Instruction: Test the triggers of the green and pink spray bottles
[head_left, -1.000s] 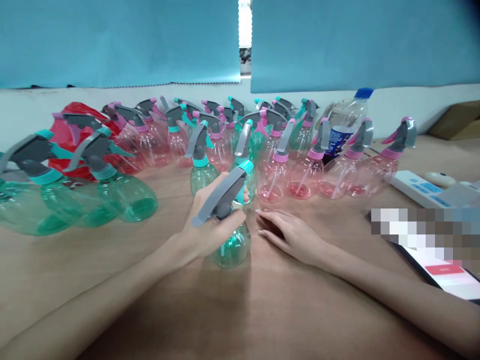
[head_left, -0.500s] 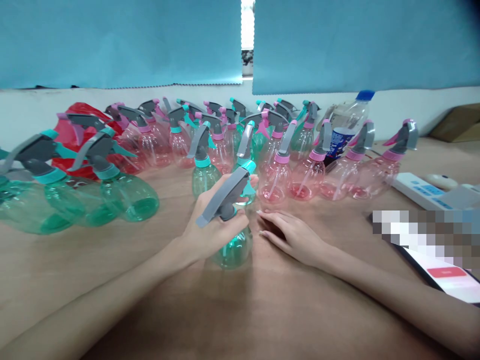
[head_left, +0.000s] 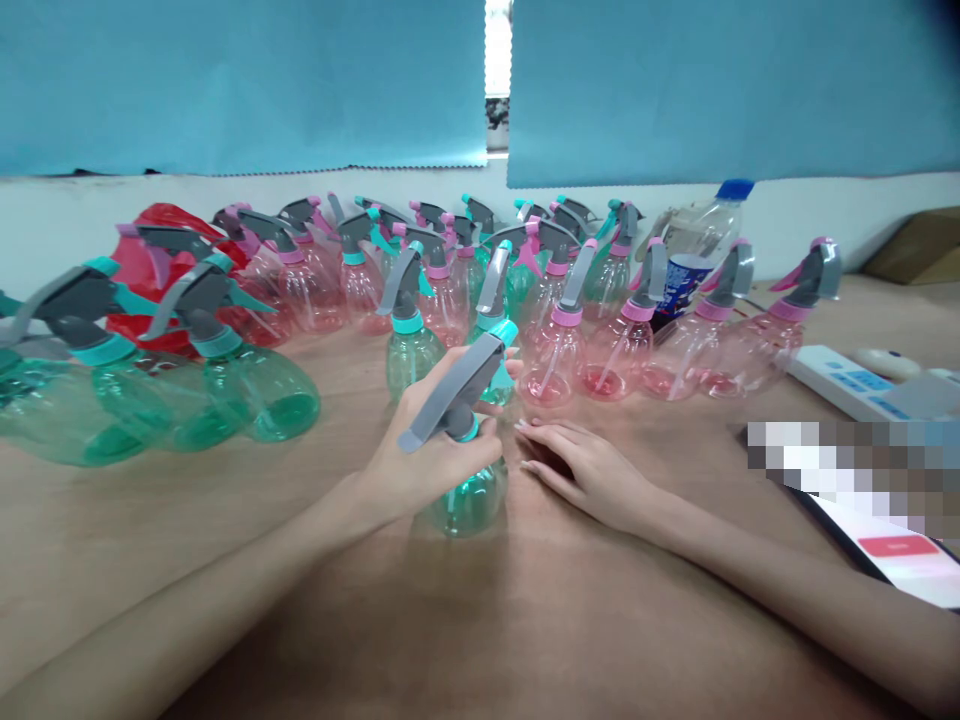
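Firmly wrapped about its neck, a translucent green plastic spray bottle with a grey-and-teal trigger head is gripped roughly upright by a worker's left hand at the centre of the frame, above the bare foreground of a brown wooden-looking table. The right hand, empty, lies palm down on the table with fingers loosely bent, its fingertips just right of the bottle and apart from it. At lower right lies a flat, dark-edged device with a lit screen, partly pixelated; beyond it sits a white device with blue panels. Green spray bottles with teal collars crowd the left of the frame. Just past the hands, a row of translucent pink spray bottles with pink collars runs right of centre. Farther back stand a clear plastic bottle with a blue cap and, at left, a crumpled red plastic bag. Light blue curtains hang across the top.
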